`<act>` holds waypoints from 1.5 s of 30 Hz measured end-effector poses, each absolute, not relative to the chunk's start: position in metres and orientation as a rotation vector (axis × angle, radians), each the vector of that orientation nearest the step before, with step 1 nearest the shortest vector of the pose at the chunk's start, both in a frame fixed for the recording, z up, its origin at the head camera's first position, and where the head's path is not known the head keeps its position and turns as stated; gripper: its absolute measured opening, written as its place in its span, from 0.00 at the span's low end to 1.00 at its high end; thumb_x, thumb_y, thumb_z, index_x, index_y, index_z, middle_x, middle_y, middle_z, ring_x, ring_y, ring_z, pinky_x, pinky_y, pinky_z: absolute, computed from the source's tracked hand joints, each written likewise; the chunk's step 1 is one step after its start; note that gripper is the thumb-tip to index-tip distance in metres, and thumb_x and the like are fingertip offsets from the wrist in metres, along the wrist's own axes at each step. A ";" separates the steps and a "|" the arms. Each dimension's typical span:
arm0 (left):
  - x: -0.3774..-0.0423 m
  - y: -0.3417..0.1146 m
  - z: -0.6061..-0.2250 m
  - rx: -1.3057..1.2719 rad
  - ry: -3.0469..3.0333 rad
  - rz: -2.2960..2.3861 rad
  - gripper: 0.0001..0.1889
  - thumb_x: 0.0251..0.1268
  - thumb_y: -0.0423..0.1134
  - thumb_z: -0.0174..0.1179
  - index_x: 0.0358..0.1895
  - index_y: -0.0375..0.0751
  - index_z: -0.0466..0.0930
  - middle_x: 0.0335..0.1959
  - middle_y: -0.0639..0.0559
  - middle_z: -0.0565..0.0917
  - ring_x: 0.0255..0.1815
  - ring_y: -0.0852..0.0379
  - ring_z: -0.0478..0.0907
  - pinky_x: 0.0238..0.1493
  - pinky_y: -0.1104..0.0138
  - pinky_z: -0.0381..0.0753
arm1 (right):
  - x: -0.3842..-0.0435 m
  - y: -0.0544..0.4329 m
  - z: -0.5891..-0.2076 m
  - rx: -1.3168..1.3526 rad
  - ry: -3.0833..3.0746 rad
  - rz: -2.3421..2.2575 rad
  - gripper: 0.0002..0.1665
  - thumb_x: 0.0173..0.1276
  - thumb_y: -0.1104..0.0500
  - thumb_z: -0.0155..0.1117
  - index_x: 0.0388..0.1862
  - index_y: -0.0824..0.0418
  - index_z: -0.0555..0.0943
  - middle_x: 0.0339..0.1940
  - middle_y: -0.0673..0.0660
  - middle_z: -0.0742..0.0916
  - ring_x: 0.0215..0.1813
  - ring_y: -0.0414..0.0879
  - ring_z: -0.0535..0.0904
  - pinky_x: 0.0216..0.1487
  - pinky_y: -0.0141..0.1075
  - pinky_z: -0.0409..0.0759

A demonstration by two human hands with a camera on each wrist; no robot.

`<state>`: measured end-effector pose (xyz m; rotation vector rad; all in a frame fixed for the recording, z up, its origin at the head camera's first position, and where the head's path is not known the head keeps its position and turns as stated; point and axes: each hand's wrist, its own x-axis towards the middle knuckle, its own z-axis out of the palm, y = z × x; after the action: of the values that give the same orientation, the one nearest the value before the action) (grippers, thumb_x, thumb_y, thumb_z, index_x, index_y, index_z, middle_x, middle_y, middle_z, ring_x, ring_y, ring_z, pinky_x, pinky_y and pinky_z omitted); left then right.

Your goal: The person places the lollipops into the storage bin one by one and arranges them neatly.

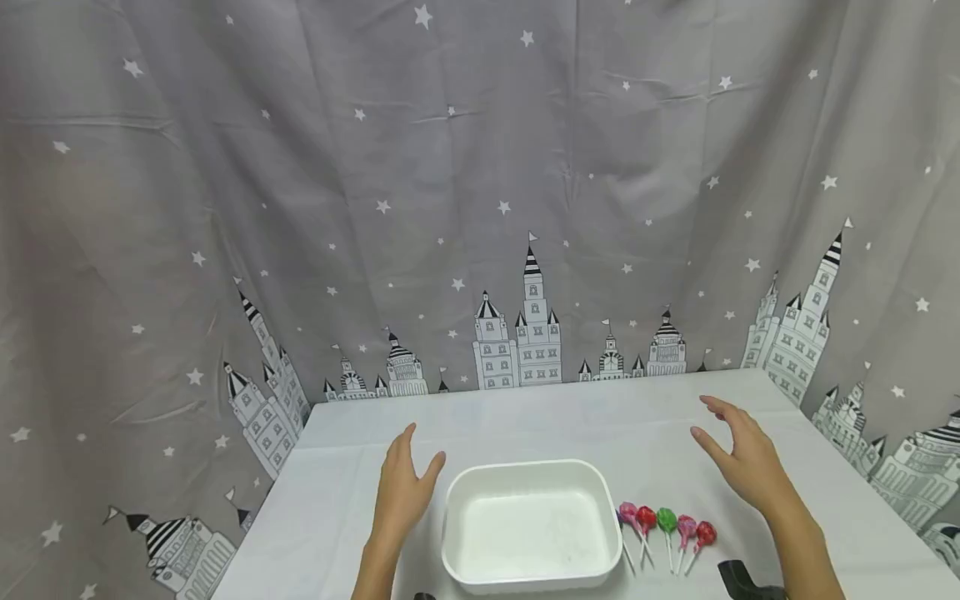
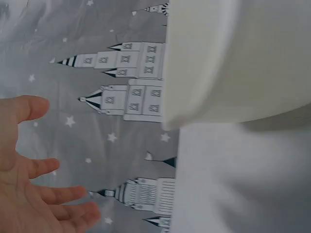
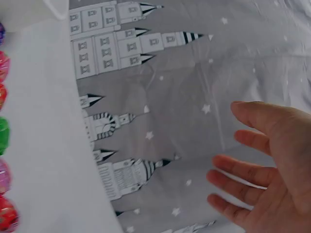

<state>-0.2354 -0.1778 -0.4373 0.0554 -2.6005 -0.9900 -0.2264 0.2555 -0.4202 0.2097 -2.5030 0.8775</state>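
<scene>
A white rectangular tub (image 1: 532,579) stands on the table, its inside bare. To its right lies a row of several wrapped lollipops (image 1: 666,520) in pink, red, green and dark blue, sticks toward me; the dark blue one is partly hidden by the tub. My left hand (image 1: 402,490) hovers left of the tub with fingers extended and holds nothing. Past the lollipops on the right, my right hand (image 1: 750,462) is raised, thumb apart from the relaxed fingers, also holding nothing. In the right wrist view, wrapped candy heads such as the green one (image 3: 3,136) line the left edge.
A white cloth covers the table (image 1: 360,446). Behind and around it hangs a grey curtain (image 1: 465,167) printed with stars and castles. A black object (image 1: 742,581) shows by my right wrist, and a small dark piece (image 1: 424,596) at the bottom edge.
</scene>
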 end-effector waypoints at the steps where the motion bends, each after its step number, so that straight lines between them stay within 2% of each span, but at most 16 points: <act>1: -0.234 -0.179 -0.442 0.066 -2.591 -1.018 0.35 0.62 0.47 0.57 0.68 0.33 0.55 0.66 0.29 0.59 0.65 0.31 0.56 0.58 0.38 0.60 | -0.224 0.256 -0.424 0.204 -2.482 0.896 0.30 0.68 0.52 0.57 0.63 0.68 0.65 0.57 0.71 0.73 0.56 0.67 0.68 0.50 0.62 0.68; 3: -0.231 -0.180 -0.451 0.080 -2.561 -1.081 0.34 0.63 0.45 0.56 0.68 0.33 0.55 0.66 0.29 0.59 0.64 0.31 0.57 0.58 0.38 0.61 | -0.220 0.258 -0.432 0.179 -2.447 0.911 0.29 0.67 0.54 0.58 0.62 0.68 0.65 0.55 0.69 0.75 0.53 0.64 0.71 0.49 0.57 0.71; 6: -0.226 -0.181 -0.465 0.080 -2.480 -1.164 0.32 0.63 0.42 0.56 0.67 0.34 0.57 0.64 0.29 0.61 0.62 0.31 0.61 0.56 0.39 0.66 | -0.215 0.262 -0.444 0.127 -2.406 0.918 0.27 0.66 0.57 0.59 0.61 0.68 0.67 0.51 0.67 0.77 0.49 0.58 0.75 0.47 0.37 0.76; 9: -0.223 -0.180 -0.480 0.054 -2.366 -1.246 0.29 0.63 0.38 0.56 0.66 0.34 0.60 0.62 0.31 0.65 0.57 0.32 0.68 0.52 0.43 0.72 | -0.211 0.267 -0.458 0.070 -2.376 0.913 0.26 0.64 0.58 0.61 0.58 0.67 0.70 0.48 0.65 0.80 0.43 0.40 0.77 0.37 0.18 0.73; 11: -0.221 -0.179 -0.489 0.038 -2.299 -1.302 0.27 0.64 0.36 0.55 0.65 0.35 0.61 0.60 0.32 0.68 0.54 0.34 0.71 0.50 0.45 0.74 | -0.208 0.270 -0.467 0.040 -2.366 0.940 0.25 0.64 0.58 0.62 0.57 0.66 0.71 0.47 0.65 0.81 0.39 0.28 0.73 0.32 0.14 0.70; 14: -0.216 -0.178 -0.500 0.039 -2.242 -1.421 0.25 0.65 0.36 0.54 0.65 0.38 0.62 0.60 0.35 0.69 0.55 0.38 0.72 0.52 0.48 0.74 | -0.206 0.274 -0.480 -0.033 -2.360 1.047 0.25 0.63 0.57 0.63 0.56 0.66 0.72 0.46 0.64 0.81 0.35 0.19 0.69 0.27 0.21 0.76; 19: -0.210 -0.176 -0.514 0.055 -2.195 -1.627 0.24 0.69 0.37 0.51 0.67 0.46 0.62 0.64 0.40 0.66 0.59 0.41 0.70 0.57 0.49 0.70 | -0.201 0.281 -0.496 -0.138 -2.446 1.198 0.29 0.65 0.50 0.61 0.58 0.66 0.69 0.49 0.66 0.79 0.32 0.19 0.71 0.24 0.30 0.79; 24: -0.210 -0.176 -0.525 0.038 -2.164 -1.781 0.23 0.70 0.38 0.49 0.68 0.47 0.62 0.67 0.44 0.63 0.62 0.41 0.66 0.61 0.48 0.66 | -0.195 0.289 -0.507 -0.115 -2.535 1.303 0.31 0.66 0.49 0.59 0.60 0.67 0.67 0.52 0.71 0.77 0.33 0.22 0.74 0.29 0.30 0.80; 30: -0.212 -0.178 -0.539 0.038 -2.195 -1.847 0.23 0.70 0.40 0.49 0.67 0.47 0.63 0.68 0.50 0.63 0.64 0.43 0.64 0.63 0.52 0.64 | -0.190 0.291 -0.529 -0.087 -2.525 1.578 0.31 0.66 0.54 0.60 0.61 0.72 0.65 0.53 0.75 0.75 0.35 0.29 0.78 0.33 0.33 0.83; 36: -0.209 -0.175 -0.543 -0.018 -2.247 -1.863 0.23 0.69 0.40 0.50 0.67 0.47 0.63 0.68 0.49 0.62 0.65 0.43 0.63 0.63 0.53 0.63 | -0.187 0.290 -0.534 -0.099 -2.647 1.591 0.32 0.64 0.52 0.62 0.60 0.71 0.68 0.51 0.70 0.79 0.37 0.32 0.79 0.37 0.33 0.82; 42: -0.208 -0.173 -0.547 -0.054 -2.299 -1.786 0.22 0.68 0.37 0.51 0.64 0.45 0.67 0.67 0.46 0.63 0.67 0.44 0.59 0.64 0.59 0.60 | -0.189 0.290 -0.533 -0.089 -2.783 1.504 0.36 0.60 0.48 0.65 0.61 0.68 0.70 0.53 0.64 0.80 0.41 0.34 0.79 0.52 0.50 0.74; 45: -0.208 -0.173 -0.548 -0.054 -2.322 -1.731 0.21 0.68 0.36 0.50 0.63 0.45 0.68 0.67 0.46 0.64 0.68 0.46 0.58 0.64 0.63 0.60 | -0.191 0.290 -0.535 -0.106 -2.804 1.504 0.37 0.58 0.46 0.66 0.60 0.67 0.72 0.51 0.62 0.82 0.41 0.34 0.79 0.54 0.52 0.72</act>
<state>-0.2081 -0.1732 -0.5478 -0.0536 -2.3221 -1.7312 -0.1908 0.2896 -0.5353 -0.1057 -2.8038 1.5045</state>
